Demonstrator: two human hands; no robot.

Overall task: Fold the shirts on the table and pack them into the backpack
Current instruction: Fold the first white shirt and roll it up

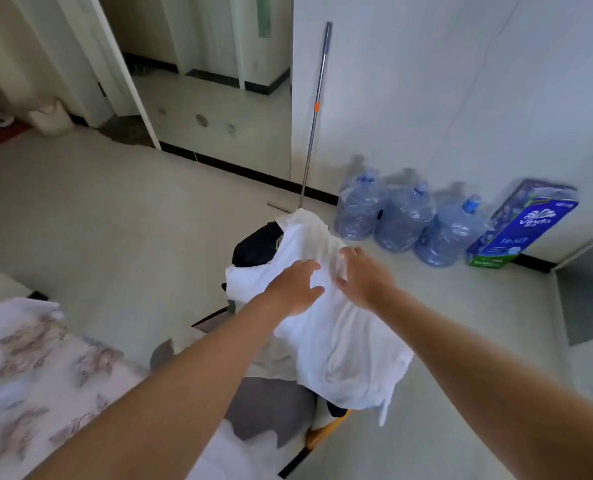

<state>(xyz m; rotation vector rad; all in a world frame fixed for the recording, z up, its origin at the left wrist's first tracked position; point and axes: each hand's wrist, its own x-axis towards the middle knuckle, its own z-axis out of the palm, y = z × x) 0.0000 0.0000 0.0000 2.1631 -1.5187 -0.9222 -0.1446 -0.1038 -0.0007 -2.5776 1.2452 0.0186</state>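
A white shirt (336, 337) lies draped over a dark backpack (257, 247), of which only the black top shows at the shirt's far left edge. My left hand (297, 287) rests flat on the shirt with fingers spread. My right hand (362, 275) hovers or touches the cloth just to the right, fingers spread and slightly bent. Neither hand grips the fabric. A grey garment (271, 407) lies below the shirt on the table edge.
A floral-patterned cloth (32, 375) covers the table at lower left. Three blue water jugs (404, 220) and a blue tissue pack (522, 226) stand against the white wall. A mop handle (314, 126) leans on the wall behind the backpack. An orange chair part (326, 433) shows below.
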